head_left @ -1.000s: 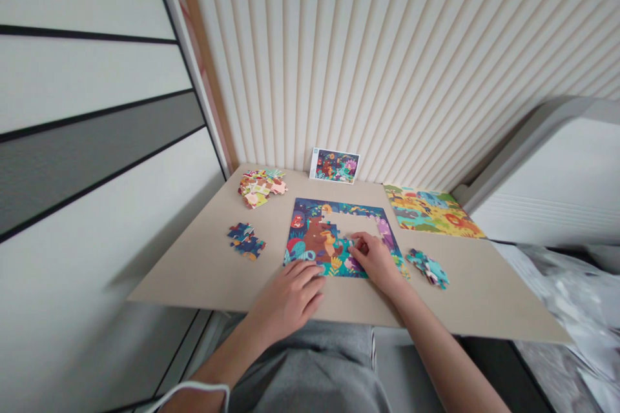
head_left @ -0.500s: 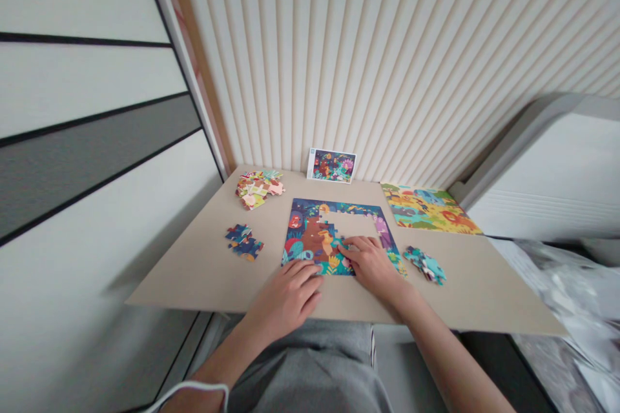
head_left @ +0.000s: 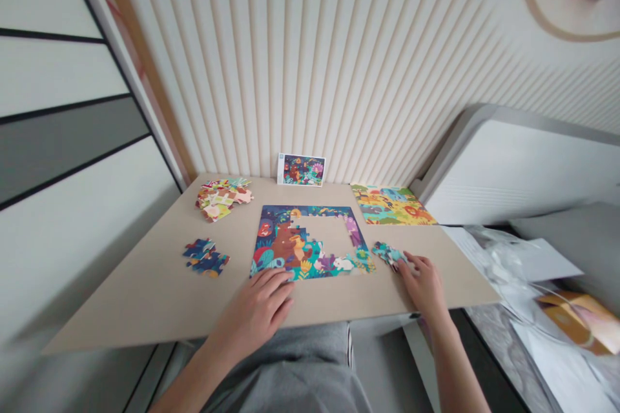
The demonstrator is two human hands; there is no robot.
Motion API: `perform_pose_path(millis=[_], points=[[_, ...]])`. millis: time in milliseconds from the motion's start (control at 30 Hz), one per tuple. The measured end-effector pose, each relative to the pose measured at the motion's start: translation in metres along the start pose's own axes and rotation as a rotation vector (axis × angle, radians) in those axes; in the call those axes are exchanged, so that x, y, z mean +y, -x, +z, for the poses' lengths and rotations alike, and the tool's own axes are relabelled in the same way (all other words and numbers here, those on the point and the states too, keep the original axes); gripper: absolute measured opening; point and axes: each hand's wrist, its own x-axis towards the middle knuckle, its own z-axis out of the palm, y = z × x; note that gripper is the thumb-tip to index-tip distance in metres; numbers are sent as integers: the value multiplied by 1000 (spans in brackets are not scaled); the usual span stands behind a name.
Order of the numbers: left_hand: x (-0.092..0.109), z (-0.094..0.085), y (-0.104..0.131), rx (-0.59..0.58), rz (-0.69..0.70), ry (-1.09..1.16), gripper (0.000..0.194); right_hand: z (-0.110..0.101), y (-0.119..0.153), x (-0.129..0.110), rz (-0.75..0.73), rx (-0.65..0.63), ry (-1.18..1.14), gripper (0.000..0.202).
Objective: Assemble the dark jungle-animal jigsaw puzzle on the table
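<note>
A partly assembled jigsaw puzzle (head_left: 285, 242) with a dark blue frame and forest animals lies on the table, a bare gap in its upper middle. My left hand (head_left: 259, 300) rests with outstretched fingers on its lower left edge. To the right of the puzzle is a small pile of teal puzzle pieces (head_left: 386, 251). My right hand (head_left: 424, 281) touches that pile's right side, thumb and forefinger slightly apart; no piece shows lifted in it.
Dark blue loose pieces (head_left: 206, 257) and a pile of mixed light pieces (head_left: 221, 199) lie on the left. A picture card (head_left: 301, 170) leans against the ribbed wall. A finished yellow puzzle (head_left: 392, 205) sits at the back right of the beige table (head_left: 159, 297).
My right hand has moved off the puzzle, rightward to the teal pile, uncovering a white rabbit in the lower part. The left hand stays on the puzzle's edge. The view has turned right.
</note>
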Motion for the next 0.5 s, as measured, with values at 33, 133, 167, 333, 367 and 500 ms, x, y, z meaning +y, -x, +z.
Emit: perform_pose_path(millis=[33,133,167,333,367,500], points=[[-1,1,0,10,3,2,29,-2,-2,10,39,-53,-35,52],[-1,1,-1,22,11,2,28,-1,-7,22,82,-150,-125,58],[-1,1,-1,22,11,0,29,0,-8,22,88,-150,-144,58],[0,1,-1,9,1,3,29,3,-6,20,160,-79,-237,59],[0,1,-1,4,-4,2,29,3,-5,20,173,-64,-263,60],[1,0,-1,19,-6,11,28,-2,-3,22,218,-23,-422,56]])
